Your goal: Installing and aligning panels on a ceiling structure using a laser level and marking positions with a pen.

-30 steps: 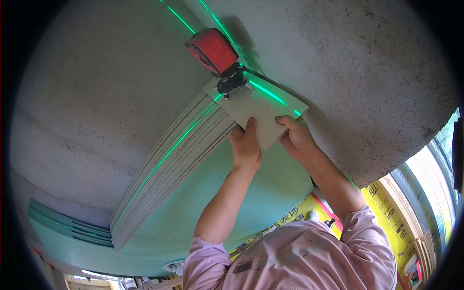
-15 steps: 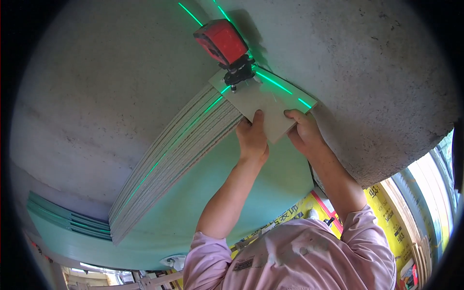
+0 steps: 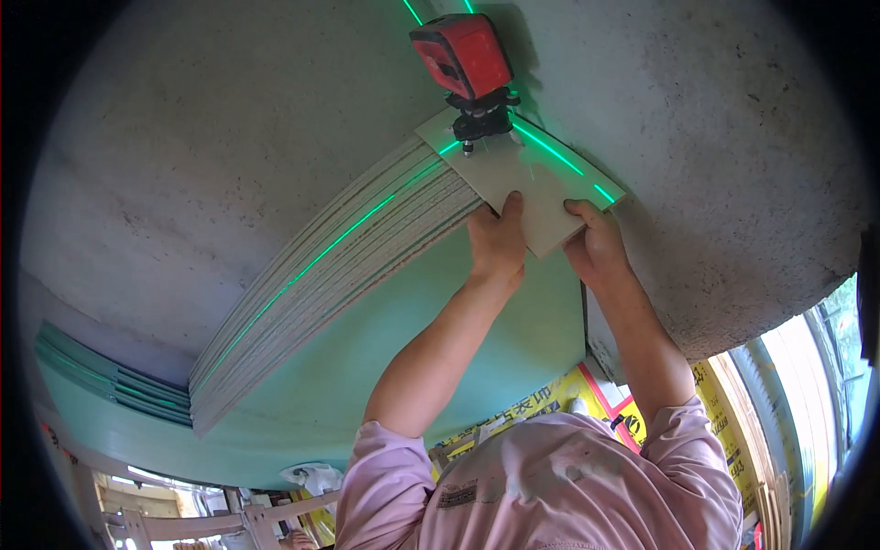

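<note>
A small pale flat board (image 3: 539, 203) lies across the top end of a stack of sheets, against the concrete wall. My left hand (image 3: 500, 240) grips its near left edge, thumb on top and fingers hidden beneath. On the near right edge, my right hand (image 3: 598, 243) holds it the same way, thumb over the upper face. A red and black laser level (image 3: 466, 62) stands on the board's far part on a small black base with short feet. Green laser lines run over the board, the stack's edges and the wall.
Several plasterboard sheets (image 3: 321, 261) lean together, edges upward, the nearest showing a green face (image 3: 385, 321). More green sheets (image 3: 119, 385) stand at the far left. Rough concrete wall (image 3: 238, 137) rises behind. Yellow printed sheeting (image 3: 522, 408) and upright strips (image 3: 747, 412) are at the lower right.
The whole view has shifted and turned a little, so the level, board and hands appear farther right and higher. Both hands keep their hold on the board.
</note>
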